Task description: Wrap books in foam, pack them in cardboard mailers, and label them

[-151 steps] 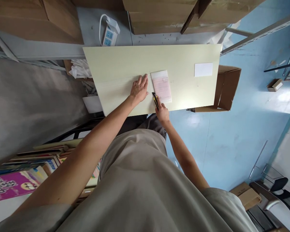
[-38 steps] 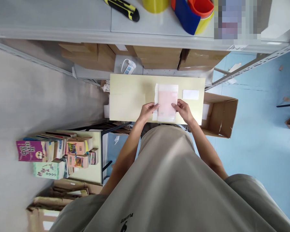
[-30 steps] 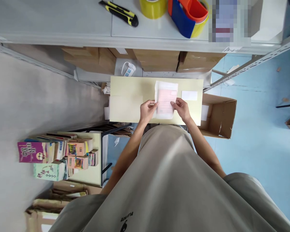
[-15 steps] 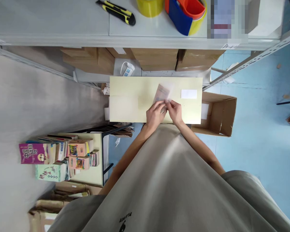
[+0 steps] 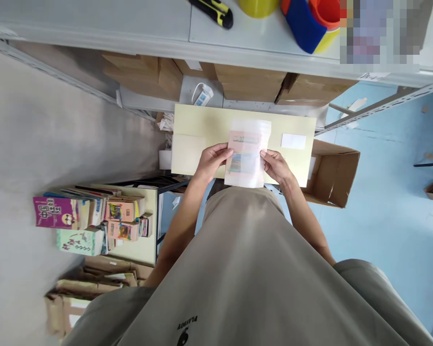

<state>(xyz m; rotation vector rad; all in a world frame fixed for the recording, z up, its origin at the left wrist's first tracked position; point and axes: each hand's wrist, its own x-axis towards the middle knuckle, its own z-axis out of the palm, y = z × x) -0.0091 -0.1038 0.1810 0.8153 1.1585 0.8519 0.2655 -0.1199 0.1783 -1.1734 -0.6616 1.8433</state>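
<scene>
One wrapped booklet (image 5: 247,154) is held over the table (image 5: 189,154), long axis near to far — fingers of the left hand (image 5: 211,162) grip its left edge, those of the right hand (image 5: 277,166) its right — neither hand nearer.

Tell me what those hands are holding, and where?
A translucent packet: the left hand pinches its left edge, the right hand its right edge.

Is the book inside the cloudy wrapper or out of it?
Inside: the book's colours show hazily through the wrapper, which reaches past its top edge, between the left hand and right hand.
</scene>
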